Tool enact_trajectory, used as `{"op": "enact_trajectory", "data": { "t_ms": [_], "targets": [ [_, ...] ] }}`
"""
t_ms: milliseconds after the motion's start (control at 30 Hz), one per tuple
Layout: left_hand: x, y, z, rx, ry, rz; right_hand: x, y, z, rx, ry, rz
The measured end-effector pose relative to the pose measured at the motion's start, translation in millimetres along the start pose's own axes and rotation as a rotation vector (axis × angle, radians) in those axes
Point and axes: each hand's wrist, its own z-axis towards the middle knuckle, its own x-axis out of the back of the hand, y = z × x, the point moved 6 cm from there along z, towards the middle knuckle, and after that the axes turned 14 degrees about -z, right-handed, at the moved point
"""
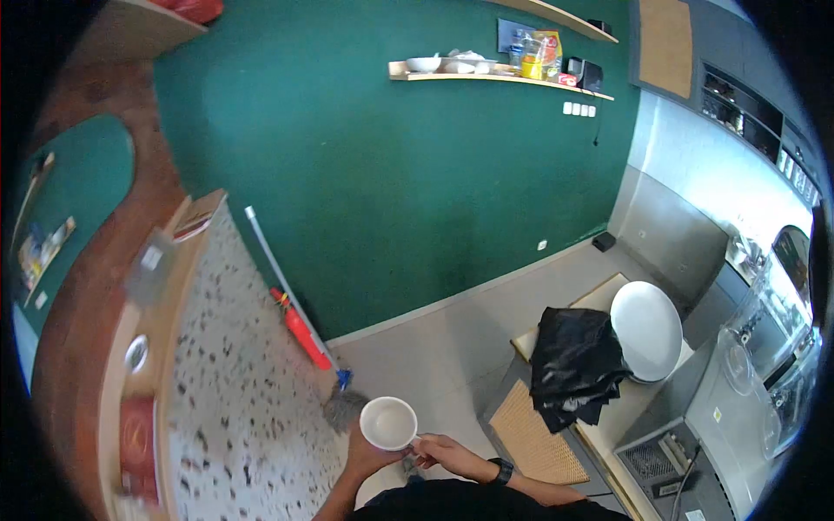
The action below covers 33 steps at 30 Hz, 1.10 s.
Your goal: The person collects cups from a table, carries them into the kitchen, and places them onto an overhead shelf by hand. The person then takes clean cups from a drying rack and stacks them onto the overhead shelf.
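A white cup (388,424) is held in front of my body, its round mouth facing up and its inside bare. My left hand (368,455) wraps round the cup's left and lower side. On the other side my right hand (439,453) grips the cup's handle, which the fingers mostly cover. A dark watch band (501,471) circles my right wrist.
To the right, a counter (611,291) bears a black cloth or bag (577,363), a large white plate (646,330) and a grey appliance (738,417). A mop (291,282) and a red fire extinguisher (304,334) stand by the speckled counter (234,373). Shelves (495,78) line the green wall.
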Motion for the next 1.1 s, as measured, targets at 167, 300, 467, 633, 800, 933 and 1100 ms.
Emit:
{"op": "enact_trajectory", "data": {
  "t_ms": [167, 300, 467, 633, 800, 933, 1100],
  "targets": [
    [-7.7, 8.9, 150.1, -0.088, -0.168, 0.041, 84.3, -24.0, 80.4, 0.096, 0.187, -0.014],
    [-31.5, -13.3, 236.8, -0.201, -0.226, 0.025, 144.2, -35.1, 115.5, 0.109, 0.34, 0.123],
    [-76.2, -37.4, 349.0, -0.259, -0.294, -0.009, 238.9, -43.2, 165.5, 0.094, 0.412, 0.144],
    [-132.7, -67.1, 481.7, -0.152, -0.507, -0.04, 354.0, -50.5, 222.3, 0.043, 0.423, 0.176],
    [-185.1, -74.2, 599.7, -0.111, -0.541, -0.033, 464.0, -95.4, 253.5, 0.088, 0.523, 0.159],
    [-247.3, -84.1, 669.6, -0.07, -0.645, -0.096, 536.8, -118.7, 259.3, 0.122, 0.625, 0.055],
    [-348.1, -81.1, 726.0, -0.006, -0.892, -0.232, 620.9, -108.3, 240.6, 0.115, 0.816, 0.085]
  ]
}}
